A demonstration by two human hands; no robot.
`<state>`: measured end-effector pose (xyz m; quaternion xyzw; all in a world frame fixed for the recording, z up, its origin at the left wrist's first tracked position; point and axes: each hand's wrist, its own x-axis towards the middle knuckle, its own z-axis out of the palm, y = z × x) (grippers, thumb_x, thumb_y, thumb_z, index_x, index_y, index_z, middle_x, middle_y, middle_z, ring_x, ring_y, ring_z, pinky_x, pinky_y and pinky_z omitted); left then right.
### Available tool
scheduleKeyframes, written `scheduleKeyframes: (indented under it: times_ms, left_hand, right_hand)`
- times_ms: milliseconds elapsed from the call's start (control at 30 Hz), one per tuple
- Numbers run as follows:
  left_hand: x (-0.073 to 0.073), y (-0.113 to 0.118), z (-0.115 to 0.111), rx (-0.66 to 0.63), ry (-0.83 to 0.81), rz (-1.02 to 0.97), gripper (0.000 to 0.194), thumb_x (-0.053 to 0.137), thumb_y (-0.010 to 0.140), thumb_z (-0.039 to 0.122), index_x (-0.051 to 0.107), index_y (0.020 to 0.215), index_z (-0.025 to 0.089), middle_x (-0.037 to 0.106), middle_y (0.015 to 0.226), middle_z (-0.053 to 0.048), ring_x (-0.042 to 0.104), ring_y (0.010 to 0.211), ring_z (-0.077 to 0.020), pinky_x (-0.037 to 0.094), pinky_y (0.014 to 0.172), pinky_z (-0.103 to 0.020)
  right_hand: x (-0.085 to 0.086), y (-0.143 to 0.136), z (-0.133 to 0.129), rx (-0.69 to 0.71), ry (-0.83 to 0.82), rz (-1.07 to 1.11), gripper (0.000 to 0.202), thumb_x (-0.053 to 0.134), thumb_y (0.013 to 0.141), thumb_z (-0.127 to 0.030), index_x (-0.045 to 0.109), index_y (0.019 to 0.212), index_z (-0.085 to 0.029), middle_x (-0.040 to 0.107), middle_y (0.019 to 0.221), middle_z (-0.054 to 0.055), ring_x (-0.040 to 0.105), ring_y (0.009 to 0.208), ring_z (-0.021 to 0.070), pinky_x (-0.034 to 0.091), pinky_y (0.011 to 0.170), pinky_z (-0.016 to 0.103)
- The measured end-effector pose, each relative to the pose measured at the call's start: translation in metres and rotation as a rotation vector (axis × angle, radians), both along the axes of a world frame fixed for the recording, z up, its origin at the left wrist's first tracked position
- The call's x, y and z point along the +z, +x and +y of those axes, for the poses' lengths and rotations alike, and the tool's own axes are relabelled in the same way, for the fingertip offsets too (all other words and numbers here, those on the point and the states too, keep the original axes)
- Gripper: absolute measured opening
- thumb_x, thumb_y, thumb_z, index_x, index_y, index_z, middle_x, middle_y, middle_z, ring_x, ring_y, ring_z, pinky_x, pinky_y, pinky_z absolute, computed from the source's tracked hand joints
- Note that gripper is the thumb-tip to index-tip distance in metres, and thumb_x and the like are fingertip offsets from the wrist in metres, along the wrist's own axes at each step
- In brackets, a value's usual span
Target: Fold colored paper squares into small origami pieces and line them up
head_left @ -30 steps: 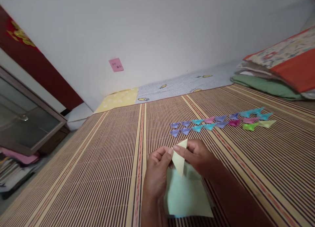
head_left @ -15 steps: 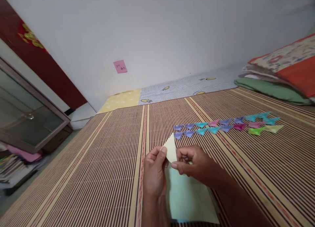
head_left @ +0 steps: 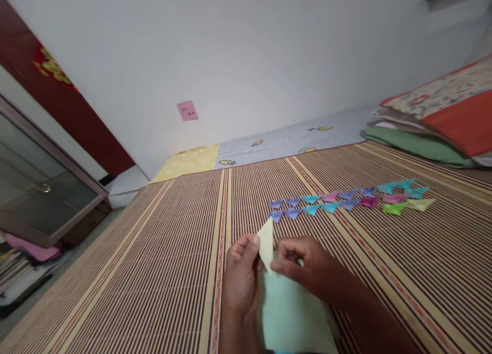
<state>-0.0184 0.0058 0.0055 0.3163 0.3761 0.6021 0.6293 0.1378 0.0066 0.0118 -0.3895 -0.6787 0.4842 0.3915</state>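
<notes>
A pale yellow sheet of folded paper (head_left: 266, 245) stands upright as a narrow triangle, its tip pointing away from me. My left hand (head_left: 243, 267) pinches its left edge between thumb and fingers. At the lower right edge, my right hand (head_left: 303, 262) is closed, with its thumb against the paper and its fingers curled. Below both hands lies a light green sheet (head_left: 294, 313), partly covered by my right hand. Just past the paper's tip are two rows of small folded paper pieces, including a purple one (head_left: 292, 214) and a magenta one (head_left: 369, 202).
A striped woven mat (head_left: 154, 272) spreads under everything. Folded bedding (head_left: 426, 146) with an orange patterned piece is stacked at the right. A pink note (head_left: 187, 110) is on the white wall. At the left stands a glass-fronted cabinet (head_left: 49, 190).
The folded paper now looks narrower, and its lower point reaches further down. My right thumb has moved slightly down along its edge. The whole view has shifted a little.
</notes>
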Motion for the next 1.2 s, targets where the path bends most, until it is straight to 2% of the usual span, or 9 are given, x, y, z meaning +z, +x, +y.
scheduleKeyframes:
  times_ms: [100, 200, 333, 433, 533, 667, 833, 1067, 1200]
  left_hand:
    - [0.0, -0.004, -0.004, -0.071, 0.064, 0.22, 0.038, 0.082, 0.08, 0.043, 0.061, 0.068, 0.014, 0.047, 0.058, 0.006, 0.036, 0.054, -0.0071, 0.03, 0.051, -0.018]
    - [0.001, -0.008, -0.009, -0.182, 0.106, 0.259, 0.033, 0.074, 0.089, 0.042, 0.06, 0.074, 0.016, 0.052, 0.064, 0.004, 0.042, 0.059, -0.0094, 0.035, 0.055, -0.02]
    - [0.002, -0.008, -0.014, -0.232, 0.135, 0.276, 0.029, 0.072, 0.091, 0.039, 0.062, 0.077, 0.016, 0.057, 0.068, 0.002, 0.046, 0.06, -0.0104, 0.037, 0.057, -0.021]
    - [0.002, -0.004, -0.015, -0.225, 0.081, 0.161, 0.029, 0.076, 0.087, 0.038, 0.064, 0.074, 0.015, 0.058, 0.064, 0.002, 0.048, 0.058, -0.0098, 0.038, 0.055, -0.02]
    - [0.003, 0.005, -0.011, -0.137, -0.008, -0.043, 0.031, 0.087, 0.076, 0.037, 0.066, 0.071, 0.014, 0.06, 0.063, 0.003, 0.051, 0.057, -0.0085, 0.043, 0.058, -0.019]
    - [0.001, 0.014, -0.007, -0.009, -0.091, -0.164, 0.033, 0.096, 0.063, 0.032, 0.071, 0.073, 0.013, 0.069, 0.07, 0.001, 0.06, 0.06, -0.0089, 0.051, 0.065, -0.02]
    - [0.0, 0.014, -0.004, -0.05, -0.104, -0.205, 0.028, 0.094, 0.067, 0.03, 0.074, 0.076, 0.014, 0.072, 0.072, -0.002, 0.065, 0.062, -0.0126, 0.054, 0.063, -0.023]
    - [0.0, 0.012, -0.002, -0.162, -0.085, -0.226, 0.031, 0.09, 0.072, 0.037, 0.07, 0.077, 0.014, 0.061, 0.059, 0.002, 0.047, 0.046, -0.0067, 0.038, 0.048, -0.018]
    - [-0.003, 0.009, -0.003, -0.116, 0.005, -0.001, 0.035, 0.082, 0.081, 0.04, 0.064, 0.068, 0.014, 0.049, 0.049, 0.006, 0.036, 0.043, -0.0048, 0.027, 0.046, -0.016]
  right_hand:
    - [-0.001, 0.012, 0.006, -0.111, 0.033, 0.076, 0.042, 0.06, 0.093, -0.049, 0.048, 0.065, -0.021, 0.042, 0.06, -0.006, 0.038, 0.056, 0.0109, 0.029, 0.052, 0.026]
    - [0.0, 0.017, 0.008, -0.124, 0.063, 0.116, 0.044, 0.058, 0.097, -0.048, 0.047, 0.064, -0.021, 0.042, 0.058, -0.006, 0.038, 0.054, 0.0105, 0.03, 0.052, 0.025]
    - [0.002, 0.017, 0.003, -0.15, 0.103, 0.121, 0.048, 0.054, 0.1, -0.045, 0.048, 0.059, -0.02, 0.045, 0.055, -0.005, 0.041, 0.052, 0.0103, 0.031, 0.051, 0.025]
    - [0.001, 0.018, 0.0, -0.115, 0.023, 0.209, 0.052, 0.049, 0.102, -0.05, 0.055, 0.062, -0.019, 0.047, 0.053, -0.004, 0.041, 0.049, 0.0102, 0.031, 0.049, 0.025]
    - [-0.001, 0.018, 0.004, -0.049, -0.019, 0.337, 0.052, 0.044, 0.103, -0.057, 0.067, 0.081, -0.017, 0.055, 0.06, -0.002, 0.046, 0.052, 0.011, 0.035, 0.051, 0.025]
    - [-0.003, 0.012, 0.01, -0.067, -0.021, 0.327, 0.035, 0.065, 0.093, -0.053, 0.067, 0.093, -0.017, 0.057, 0.074, -0.001, 0.05, 0.064, 0.0119, 0.041, 0.059, 0.025]
    - [-0.003, 0.003, 0.012, -0.073, -0.016, 0.317, 0.03, 0.074, 0.086, -0.045, 0.067, 0.095, -0.017, 0.054, 0.077, -0.002, 0.049, 0.07, 0.013, 0.042, 0.064, 0.026]
    - [0.001, 0.007, 0.009, -0.016, -0.031, 0.321, 0.021, 0.07, 0.089, -0.036, 0.066, 0.099, -0.018, 0.064, 0.082, 0.001, 0.06, 0.075, 0.015, 0.049, 0.068, 0.027]
    - [0.005, 0.003, 0.004, -0.166, 0.021, 0.169, 0.027, 0.065, 0.087, -0.023, 0.066, 0.114, -0.021, 0.067, 0.084, 0.002, 0.065, 0.079, 0.0186, 0.053, 0.071, 0.031]
